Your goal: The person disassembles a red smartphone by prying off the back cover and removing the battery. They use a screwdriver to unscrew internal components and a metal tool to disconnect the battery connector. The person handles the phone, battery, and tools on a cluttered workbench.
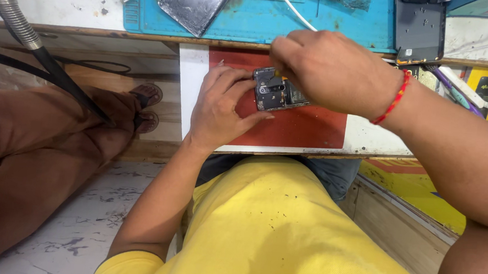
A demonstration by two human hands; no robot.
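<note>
Phone (276, 90), opened up with its back off, sits between my two hands above the red mat (308, 130) that covers the pull-out shelf (192, 92) under the table's near edge. It shows a dark, pitted inner plate with a raised oblong camera block and small metal shields, all dull grey and scuffed. My left hand (220, 109) grips it from the left end, thumb stretched along its lower edge and fingers curled over the upper one. My right hand (330, 71) comes in from above with fingertips pinched tight at the phone's top edge; whether they hold some small tool or part I cannot tell, as the knuckles hide it. A red and orange thread band (395, 99) rings that wrist. The mat is flat and matte, the shelf around it white and smudged. On the table above lies a blue ribbed work mat (276, 23), and on it a glossy, cracked phone panel (197, 0) lying tilted, a thin white cable (292, 7) and, towards the right edge, a dark flat phone frame (419, 29). A ribbed metal gooseneck (12, 17) slants in from the far left corner. To my left a person's brown trouser legs (28, 149) end in sandals (146, 106).
</note>
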